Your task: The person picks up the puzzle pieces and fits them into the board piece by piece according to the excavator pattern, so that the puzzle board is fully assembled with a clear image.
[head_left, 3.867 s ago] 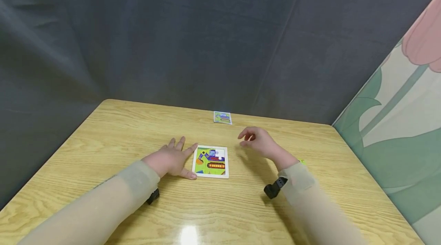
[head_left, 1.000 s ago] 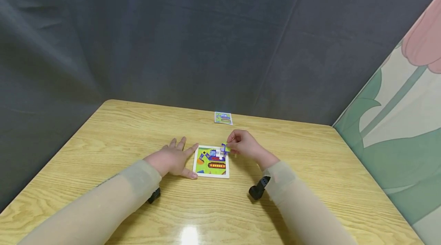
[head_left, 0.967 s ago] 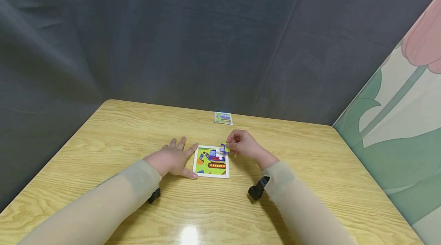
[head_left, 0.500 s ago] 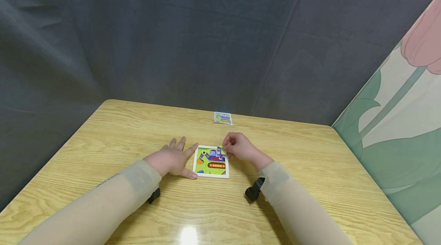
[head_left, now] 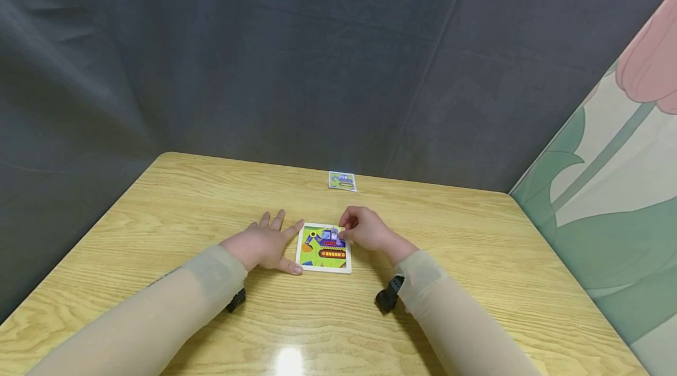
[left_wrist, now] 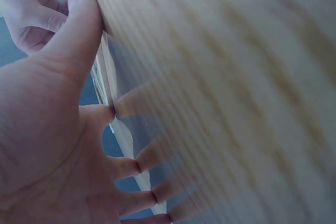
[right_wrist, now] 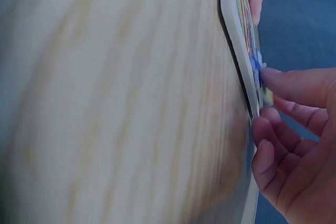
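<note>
A square jigsaw puzzle (head_left: 324, 263) with a white frame and a digger picture lies flat on the table. My left hand (head_left: 261, 247) is spread flat at its left side, thumb and index fingertips at the frame's edge. At the upper right corner, my right hand (head_left: 366, 229) pinches a puzzle piece (right_wrist: 268, 97) between thumb and finger. In the right wrist view that green and blue piece stands slightly proud of the frame (right_wrist: 236, 40). My fingers hide part of it in the head view.
A small picture card (head_left: 342, 181) of the same digger lies near the back edge of the wooden table (head_left: 211, 194). A dark curtain (head_left: 296, 59) hangs behind, and a flower-patterned cloth (head_left: 624, 176) stands at the right.
My right hand has picked up the loose piece from the right, brought it over the puzzle's upper right corner and lowered it into the gap there. My left hand has stayed put.
</note>
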`<state>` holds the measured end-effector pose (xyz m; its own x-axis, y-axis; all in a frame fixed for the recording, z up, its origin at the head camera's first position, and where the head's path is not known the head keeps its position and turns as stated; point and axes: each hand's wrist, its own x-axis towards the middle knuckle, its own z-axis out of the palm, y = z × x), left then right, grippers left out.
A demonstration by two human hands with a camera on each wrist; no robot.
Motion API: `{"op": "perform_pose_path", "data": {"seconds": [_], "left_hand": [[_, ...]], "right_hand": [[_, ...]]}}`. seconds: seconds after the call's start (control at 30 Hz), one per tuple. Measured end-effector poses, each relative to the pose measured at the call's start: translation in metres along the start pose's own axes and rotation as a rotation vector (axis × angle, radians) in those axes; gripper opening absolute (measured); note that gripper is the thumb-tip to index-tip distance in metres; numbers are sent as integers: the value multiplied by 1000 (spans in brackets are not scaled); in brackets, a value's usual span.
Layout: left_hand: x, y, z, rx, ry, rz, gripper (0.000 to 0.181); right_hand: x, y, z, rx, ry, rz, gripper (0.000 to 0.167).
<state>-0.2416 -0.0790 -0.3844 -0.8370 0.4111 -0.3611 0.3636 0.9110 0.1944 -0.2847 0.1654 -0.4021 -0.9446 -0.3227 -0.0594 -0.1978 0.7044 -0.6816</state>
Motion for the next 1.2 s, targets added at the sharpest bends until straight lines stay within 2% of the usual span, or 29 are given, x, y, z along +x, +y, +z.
{"op": "perform_pose_path", "data": {"seconds": [0.27, 0.57, 0.63, 0.7, 0.83, 0.9, 1.0, 1.2], "left_hand": [[-1, 4, 0, -12, 4, 3, 104], [3, 4, 1, -18, 18, 21, 105], [4, 4, 1, -13, 24, 29, 106], [4, 4, 0, -12, 30, 37, 107], [3, 2, -2, -11, 38, 55, 109], [4, 1, -4, -16, 40, 62, 110], [8, -1, -6, -25, 38, 66, 111], [26, -2, -8, -98, 22, 73, 110]], "right_hand": [[-4, -4, 1, -101, -19, 27, 13], [-14, -6, -7, -250, -31, -40, 7], [-20, -8, -11, -292, -49, -63, 16], [-28, -10, -15, -345, -89, -87, 34], [-45, -11, -21, -430, -227, -104, 74], [-52, -11, -23, -452, -283, -92, 87], [-57, -6, -24, -465, -312, -71, 92], [-51, 9, -31, -425, -295, 2, 86]]}}
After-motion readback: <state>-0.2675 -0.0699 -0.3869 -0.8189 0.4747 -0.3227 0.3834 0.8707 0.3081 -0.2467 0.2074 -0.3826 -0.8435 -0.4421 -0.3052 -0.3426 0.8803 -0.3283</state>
